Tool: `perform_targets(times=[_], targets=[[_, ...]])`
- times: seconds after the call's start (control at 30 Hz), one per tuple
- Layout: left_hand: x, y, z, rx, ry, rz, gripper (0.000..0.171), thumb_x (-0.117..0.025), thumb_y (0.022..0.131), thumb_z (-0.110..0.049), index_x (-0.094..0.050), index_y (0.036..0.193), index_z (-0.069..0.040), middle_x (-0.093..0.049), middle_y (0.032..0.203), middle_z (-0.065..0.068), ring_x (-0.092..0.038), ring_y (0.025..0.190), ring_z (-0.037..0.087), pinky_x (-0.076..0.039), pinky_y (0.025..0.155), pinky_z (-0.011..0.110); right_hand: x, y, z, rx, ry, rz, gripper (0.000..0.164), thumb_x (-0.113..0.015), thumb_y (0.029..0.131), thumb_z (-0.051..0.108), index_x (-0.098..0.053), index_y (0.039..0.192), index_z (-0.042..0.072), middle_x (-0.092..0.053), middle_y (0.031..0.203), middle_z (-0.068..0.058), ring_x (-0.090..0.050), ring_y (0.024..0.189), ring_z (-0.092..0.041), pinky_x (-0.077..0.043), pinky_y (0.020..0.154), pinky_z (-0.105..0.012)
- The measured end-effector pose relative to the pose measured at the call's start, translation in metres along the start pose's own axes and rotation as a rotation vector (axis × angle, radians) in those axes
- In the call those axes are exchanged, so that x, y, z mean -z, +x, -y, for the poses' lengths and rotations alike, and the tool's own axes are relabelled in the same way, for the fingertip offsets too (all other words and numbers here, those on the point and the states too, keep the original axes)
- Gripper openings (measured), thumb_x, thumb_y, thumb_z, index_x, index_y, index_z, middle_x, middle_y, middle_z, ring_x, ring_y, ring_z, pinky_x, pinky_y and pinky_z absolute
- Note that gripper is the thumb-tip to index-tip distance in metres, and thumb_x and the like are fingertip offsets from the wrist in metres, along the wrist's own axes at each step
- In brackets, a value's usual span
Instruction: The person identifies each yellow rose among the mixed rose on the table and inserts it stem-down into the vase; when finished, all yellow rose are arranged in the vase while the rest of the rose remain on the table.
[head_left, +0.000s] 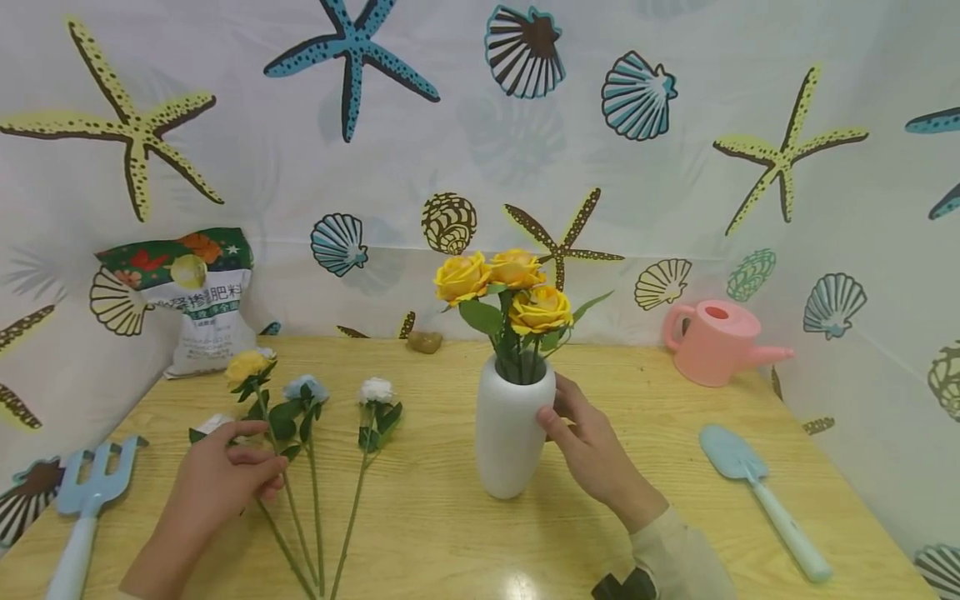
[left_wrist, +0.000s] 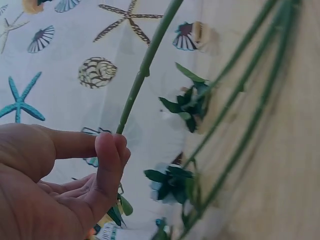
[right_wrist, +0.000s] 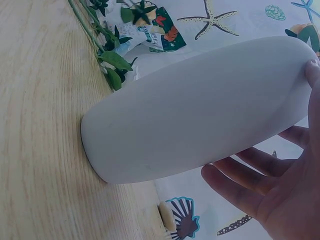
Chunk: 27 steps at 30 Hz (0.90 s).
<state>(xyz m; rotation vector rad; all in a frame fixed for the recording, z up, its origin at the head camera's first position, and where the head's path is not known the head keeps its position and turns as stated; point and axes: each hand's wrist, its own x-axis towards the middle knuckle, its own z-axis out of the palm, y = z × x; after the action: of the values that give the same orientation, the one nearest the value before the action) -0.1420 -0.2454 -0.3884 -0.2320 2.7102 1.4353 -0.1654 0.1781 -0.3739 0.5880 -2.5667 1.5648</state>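
Note:
On the left, my left hand pinches the green stem of a yellow rose, its bloom raised above the tabletop. The left wrist view shows the stem between thumb and fingertips. Beside it lie a blue flower, a white flower and another white bloom, partly hidden by the hand. My right hand holds the right side of a white vase, thumb in front and fingers behind. The vase stands on the table with three yellow roses in it.
A pale blue hand fork lies at far left, a blue trowel at right. A pink watering can and a printed fertilizer bag stand at the back, a brown stone between them. Patterned cloth surrounds the table.

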Motion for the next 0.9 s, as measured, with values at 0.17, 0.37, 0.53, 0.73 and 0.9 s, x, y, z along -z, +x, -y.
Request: perform_targets(times=[0.17,0.37,0.53,0.73,0.9], targets=[[0.004,-0.006,-0.019,-0.054,-0.13,-0.067,0.07,-0.07,0.095,-0.015,-0.033,0.151,0.004,-0.076,0.086,-0.005,-0.074,0.07,0.016,-0.061,0.069,0.03,0.0,-0.001,0.0,-0.002,0.0,-0.004,0.051,-0.049,0.108,0.029,-0.034,0.154,0.016,-0.054,0.146,-0.017,-0.059,0.126,-0.037,-0.057,0.094,-0.051],[0.002,-0.012,-0.043,-0.126,-0.196,-0.168,0.069,-0.072,0.095,-0.02,-0.035,0.151,-0.002,-0.073,0.084,-0.017,-0.073,0.07,0.009,-0.06,0.068,0.025,0.0,0.0,-0.002,0.002,-0.007,-0.007,0.05,-0.049,0.108,0.029,-0.035,0.154,0.015,-0.057,0.143,-0.017,-0.06,0.123,-0.035,-0.058,0.093,-0.048],[-0.007,-0.013,-0.067,-0.195,-0.306,-0.227,0.068,-0.073,0.093,-0.013,-0.038,0.151,-0.005,-0.072,0.082,-0.02,-0.073,0.068,0.006,-0.061,0.066,0.024,0.0,0.0,-0.002,0.003,-0.001,0.001,0.05,-0.049,0.108,0.03,-0.035,0.154,0.016,-0.057,0.143,-0.017,-0.06,0.124,-0.035,-0.058,0.093,-0.043],[-0.022,-0.018,-0.098,-0.279,-0.419,-0.257,0.068,-0.072,0.091,-0.001,-0.04,0.15,-0.008,-0.072,0.082,-0.018,-0.072,0.07,0.004,-0.061,0.065,0.023,0.001,0.0,0.0,0.014,0.007,0.003,0.05,-0.049,0.108,0.03,-0.035,0.154,0.016,-0.056,0.144,-0.017,-0.06,0.125,-0.035,-0.057,0.091,-0.031],[-0.041,-0.023,-0.127,-0.364,-0.624,-0.342,0.06,-0.072,0.088,0.007,-0.049,0.141,-0.009,-0.074,0.081,-0.008,-0.071,0.066,0.008,-0.06,0.063,0.023,0.001,0.0,0.001,0.016,0.012,0.005,0.05,-0.048,0.108,0.031,-0.036,0.154,0.016,-0.057,0.142,-0.017,-0.06,0.124,-0.035,-0.058,0.092,-0.041]])
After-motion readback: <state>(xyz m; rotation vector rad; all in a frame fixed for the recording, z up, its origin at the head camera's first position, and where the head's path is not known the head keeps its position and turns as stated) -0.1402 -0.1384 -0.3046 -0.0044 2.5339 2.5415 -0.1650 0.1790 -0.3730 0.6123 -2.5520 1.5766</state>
